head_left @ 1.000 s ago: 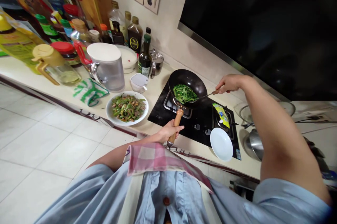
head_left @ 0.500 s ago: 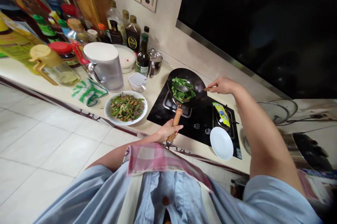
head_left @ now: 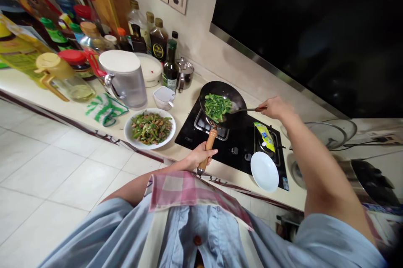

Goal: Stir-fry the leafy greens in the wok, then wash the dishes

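Note:
My left hand (head_left: 200, 156) is shut around the wooden handle (head_left: 208, 144) of a black wok (head_left: 233, 92), which sits on the left burner of a black glass gas hob (head_left: 239, 161). Chopped green vegetables (head_left: 217, 107) lie in the wok. My right hand (head_left: 276, 107) grips a metal wok spatula (head_left: 245, 110), its blade resting inside the wok's right side. To the left, a white plate (head_left: 134, 142) holds a cooked green-and-meat stir-fry. A bare white plate (head_left: 264, 171) rests on the hob's front right corner.
A yellow packet (head_left: 264, 137) lies on the right burner. Behind the plates stand a plastic jug (head_left: 124, 79), a small white cup (head_left: 163, 97), several sauce bottles and a steel pot (head_left: 185, 74). A black range hood (head_left: 299, 29) overhangs the hob. Metal lids and pans stand to the right.
My right hand has moved right, drawing the spatula from the middle of the vegetables to the wok's right side. The vegetables have shifted in the wok. My left hand stays on the handle.

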A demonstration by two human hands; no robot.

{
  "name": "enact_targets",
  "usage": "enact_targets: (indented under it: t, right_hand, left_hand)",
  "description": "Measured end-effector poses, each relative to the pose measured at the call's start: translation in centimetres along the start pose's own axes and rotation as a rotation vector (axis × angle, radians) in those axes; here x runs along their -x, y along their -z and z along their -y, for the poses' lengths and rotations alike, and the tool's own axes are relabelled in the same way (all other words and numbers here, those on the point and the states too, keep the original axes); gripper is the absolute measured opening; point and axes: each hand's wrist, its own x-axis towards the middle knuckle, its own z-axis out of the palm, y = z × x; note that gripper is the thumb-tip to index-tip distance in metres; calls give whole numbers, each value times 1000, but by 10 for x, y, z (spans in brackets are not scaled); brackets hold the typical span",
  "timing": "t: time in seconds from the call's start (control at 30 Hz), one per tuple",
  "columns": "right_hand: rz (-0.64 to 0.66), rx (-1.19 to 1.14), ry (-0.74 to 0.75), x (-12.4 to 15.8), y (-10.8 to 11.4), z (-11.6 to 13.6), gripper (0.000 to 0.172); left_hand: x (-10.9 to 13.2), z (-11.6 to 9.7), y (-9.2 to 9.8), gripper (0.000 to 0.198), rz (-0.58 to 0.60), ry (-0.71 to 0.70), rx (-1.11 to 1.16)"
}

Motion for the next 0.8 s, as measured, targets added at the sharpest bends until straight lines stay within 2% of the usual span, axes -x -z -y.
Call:
enact_targets:
  t: [0.1,0.23,0.33,0.4,0.53,0.67,0.8]
  right_hand:
    - [-161,35,40,16,-16,6,40]
    - [-295,116,91,34,-15,-10,46]
    - [-286,117,72,24,-11,-27,46]
    - [-251,127,64,8,-14,-29,47]
    - [-229,124,75,-11,-26,-6,50]
    - [-273,90,173,3,-26,17,49]
    - [-237,47,156,25,7,2,41]
  left_hand:
    - [0,0,-1,51,-9,21,-6]
    - [0,0,-1,60,8,20,-3]
    - [-1,0,0,59,-5,29,-1]
    - [-1,1,0,55,-9,28,0]
    - [-3,1,1,56,4,16,11]
    - [-3,1,1,54,-14,15,-8]
    - [-3,1,0,53,-10,11,-19]
